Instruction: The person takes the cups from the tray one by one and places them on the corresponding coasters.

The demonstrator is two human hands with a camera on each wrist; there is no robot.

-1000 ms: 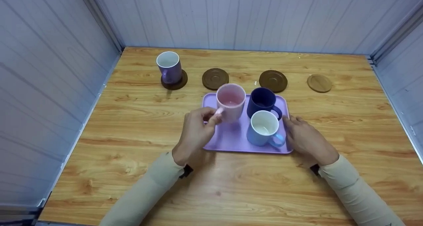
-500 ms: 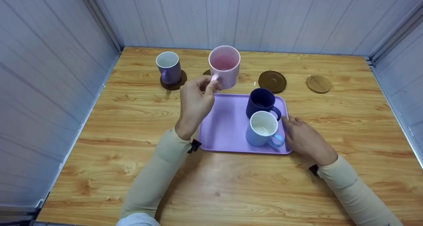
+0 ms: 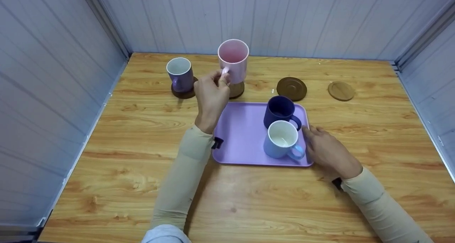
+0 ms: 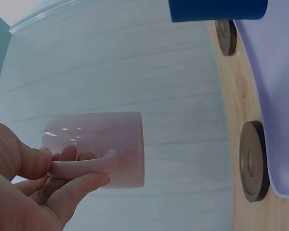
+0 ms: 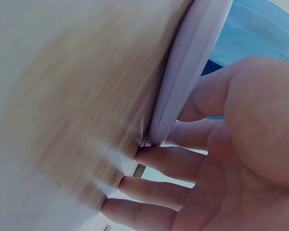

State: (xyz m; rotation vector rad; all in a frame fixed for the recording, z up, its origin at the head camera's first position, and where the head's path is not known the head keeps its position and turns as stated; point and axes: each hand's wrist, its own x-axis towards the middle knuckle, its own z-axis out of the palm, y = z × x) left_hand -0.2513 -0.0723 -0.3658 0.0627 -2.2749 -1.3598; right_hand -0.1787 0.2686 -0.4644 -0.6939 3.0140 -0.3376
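in the head view there are four mugs, four coasters, one tray and two hands. the left hand (image 3: 212,97) pinches the handle of the one pink mug (image 3: 237,65), which is upright above a brown coaster (image 3: 237,90), partly covering it. one purple mug (image 3: 183,81) stands on a second dark coaster (image 3: 176,93); a third, the bare dark disc (image 3: 291,88), and a fourth, the pale wooden disc (image 3: 341,91), lie to the right on the wooden table (image 3: 142,147). two mugs stand on the lilac tray (image 3: 241,136) — one navy mug (image 3: 273,118) at the back, one light blue mug (image 3: 275,145) in front. the right hand (image 3: 328,150) rests at the tray's right edge. in the left wrist view, thumb and fingers are closed on the pink mug's handle, its base clear of the two coasters seen there; the navy mug shows only in part. in the right wrist view, one thumb and four fingers show, the fingers fairly straight against the tray's rim and the table — touching, not wrapped round anything.
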